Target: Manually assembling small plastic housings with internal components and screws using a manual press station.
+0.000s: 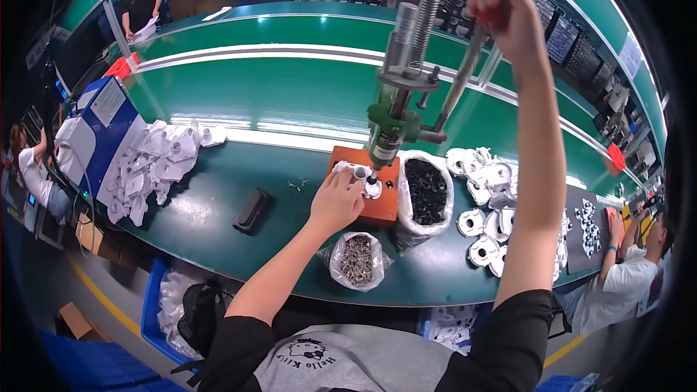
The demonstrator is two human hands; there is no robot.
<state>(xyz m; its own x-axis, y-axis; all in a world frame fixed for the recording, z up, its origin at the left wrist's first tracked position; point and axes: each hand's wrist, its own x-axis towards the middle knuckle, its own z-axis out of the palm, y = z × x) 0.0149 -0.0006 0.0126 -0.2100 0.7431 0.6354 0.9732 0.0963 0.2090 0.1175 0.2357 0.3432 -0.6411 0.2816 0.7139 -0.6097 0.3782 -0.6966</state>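
A hand-lever press [388, 120] stands over an orange base plate [377, 212] on the bench. My left hand [335, 202] grips a white plastic part [374, 191] on that plate, fingers curled over its left side. The press tip points down at the part's right portion; whether they touch I cannot tell. Raised high at the right, my right hand [512, 18] is closed around the red knob [491, 17] at the top of the press lever [462, 76]. My fingers hide some of the part.
Beside the plate are a bag of black pieces [425, 192] and a bag of screws [357, 259]. White parts lie heaped left [156, 163] and right [494, 229]. A black case [251, 210] and a blue-white machine [102, 127] are left. A co-worker [617, 276] sits far right.
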